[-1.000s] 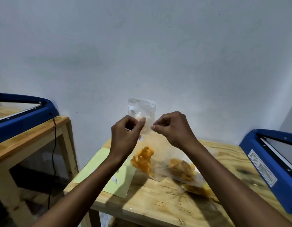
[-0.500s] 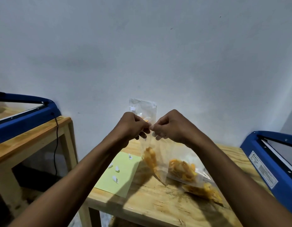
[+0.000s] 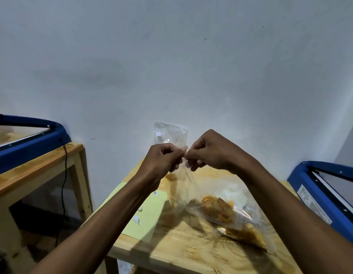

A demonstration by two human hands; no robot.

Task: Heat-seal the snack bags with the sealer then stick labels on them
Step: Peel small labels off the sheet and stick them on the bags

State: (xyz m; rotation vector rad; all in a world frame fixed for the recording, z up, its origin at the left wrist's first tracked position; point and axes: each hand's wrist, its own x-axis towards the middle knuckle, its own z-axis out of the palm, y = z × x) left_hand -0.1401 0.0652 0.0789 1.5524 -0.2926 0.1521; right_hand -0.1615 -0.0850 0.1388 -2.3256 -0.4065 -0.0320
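I hold a clear snack bag (image 3: pixel 170 133) upright above the wooden table (image 3: pixel 191 252). Its top, with a small white label, shows above my fingers, and orange snacks hang blurred in its lower part. My left hand (image 3: pixel 161 161) and my right hand (image 3: pixel 211 151) meet fingertip to fingertip and pinch the bag's middle. Whether a label sits between the fingertips is hidden. Two more snack bags (image 3: pixel 219 211) lie on the table under my right forearm. A pale green label sheet (image 3: pixel 150 214) with small white labels lies at the left. A blue heat sealer (image 3: pixel 322 196) stands at the right.
A second blue sealer (image 3: pixel 29 143) sits on another wooden table (image 3: pixel 33 171) to the left, its black cable hanging down the side. A gap separates the two tables. A white wall stands close behind.
My hands have closed the gap between them and now pinch the bag at one spot. The bag's lower part has swung left, and more of the label sheet shows.
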